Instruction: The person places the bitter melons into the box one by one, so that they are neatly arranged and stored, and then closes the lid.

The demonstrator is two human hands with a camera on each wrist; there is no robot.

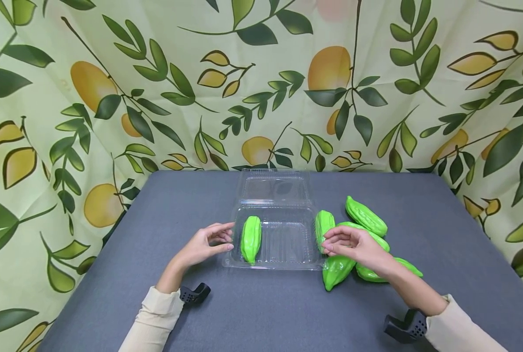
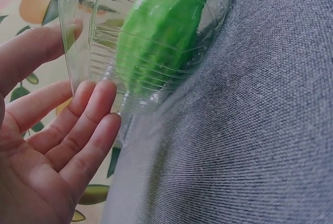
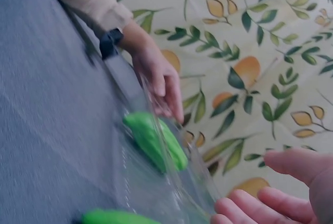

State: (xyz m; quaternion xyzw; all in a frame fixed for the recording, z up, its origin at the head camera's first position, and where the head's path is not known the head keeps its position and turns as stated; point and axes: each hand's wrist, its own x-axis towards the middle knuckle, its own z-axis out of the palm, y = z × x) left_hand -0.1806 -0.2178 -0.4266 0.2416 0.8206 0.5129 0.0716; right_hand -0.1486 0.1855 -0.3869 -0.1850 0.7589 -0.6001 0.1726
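1. I see the grey surface (image 1: pixel 266 313) with a clear plastic box (image 1: pixel 283 244) in the middle of it, lid folded open at the far side. I judge the packing to be at an early stage.
2. Outside the box, to the right, lies a group of green gourds (image 1: pixel 366 216); I count about five, all not yet packed. One gourd at the box wall (image 1: pixel 323 226) touches its right side.
3. One green gourd in the box (image 1: pixel 250 238) already lies along the left side of the tray; the rest of the tray is free.
4. My left hand (image 1: pixel 205 244) is open, fingers straight, fingertips against the left wall of the box; it holds nothing.
5. My right hand (image 1: pixel 354 244) hovers over the gourds beside the box, fingers loosely bent. In the right wrist view it looks open and without grip.
6. Hard to read: the right hand covers part of the pile, so the count is not certain, and the right wrist view is blurred.
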